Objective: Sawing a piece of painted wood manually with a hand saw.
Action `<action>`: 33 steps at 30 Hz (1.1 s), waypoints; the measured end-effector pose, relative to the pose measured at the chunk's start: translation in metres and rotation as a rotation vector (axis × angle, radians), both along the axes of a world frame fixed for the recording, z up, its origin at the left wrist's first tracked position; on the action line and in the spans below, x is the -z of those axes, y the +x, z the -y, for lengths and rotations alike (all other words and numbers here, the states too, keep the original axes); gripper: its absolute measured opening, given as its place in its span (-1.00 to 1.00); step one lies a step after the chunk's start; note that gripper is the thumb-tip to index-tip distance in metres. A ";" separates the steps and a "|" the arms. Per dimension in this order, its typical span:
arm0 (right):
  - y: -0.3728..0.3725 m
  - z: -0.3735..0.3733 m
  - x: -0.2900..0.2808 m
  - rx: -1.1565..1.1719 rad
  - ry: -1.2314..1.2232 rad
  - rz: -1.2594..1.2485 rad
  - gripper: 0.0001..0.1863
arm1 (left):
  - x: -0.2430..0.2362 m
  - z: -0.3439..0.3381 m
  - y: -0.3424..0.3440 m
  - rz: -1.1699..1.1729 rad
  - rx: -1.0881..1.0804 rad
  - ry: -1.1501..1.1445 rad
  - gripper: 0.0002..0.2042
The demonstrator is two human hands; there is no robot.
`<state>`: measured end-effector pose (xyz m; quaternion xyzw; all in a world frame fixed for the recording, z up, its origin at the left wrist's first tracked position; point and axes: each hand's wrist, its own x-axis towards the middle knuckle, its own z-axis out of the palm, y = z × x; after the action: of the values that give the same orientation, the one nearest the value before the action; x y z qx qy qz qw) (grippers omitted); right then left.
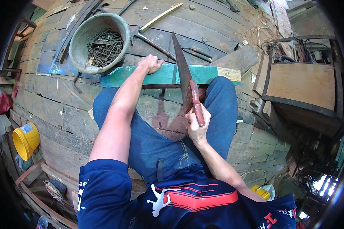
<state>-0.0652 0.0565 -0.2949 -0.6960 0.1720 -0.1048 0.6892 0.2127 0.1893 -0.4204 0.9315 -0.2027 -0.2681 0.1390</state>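
A handsaw (184,72) with a dark blade and a reddish-brown handle lies across a green-painted board (160,74). My right hand (198,124) is closed around its handle, and the blade points away from me, its tip past the board's far edge. The board runs left to right at my knees, with bare wood at its right end. My left hand (151,64) is closed and pressed at the board's far edge, left of the blade; its fingertips are hidden. Whether the teeth have cut into the wood I cannot tell.
A grey basin (73,47) of nails (106,47) stands at the far left. Beyond the board lie a hammer (154,45), a wood strip (160,18) and a long-handled tool (198,56). A wooden chair (302,84) is at right, a yellow bucket (26,141) at left.
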 end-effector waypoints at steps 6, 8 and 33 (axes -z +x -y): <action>-0.002 0.004 -0.004 0.023 0.042 -0.029 -0.90 | -0.010 0.004 -0.001 -0.031 0.002 0.013 -0.42; -0.003 0.002 -0.004 -0.002 0.025 -0.052 -0.91 | -0.004 0.000 0.000 -0.016 -0.001 0.003 -0.42; 0.030 0.001 0.003 0.083 -0.134 -0.039 -0.93 | -0.003 0.003 0.001 -0.010 0.020 0.005 -0.41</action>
<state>-0.0352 0.0551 -0.2981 -0.7347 0.2067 -0.1307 0.6328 0.2138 0.1858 -0.4170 0.9284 -0.2106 -0.2748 0.1349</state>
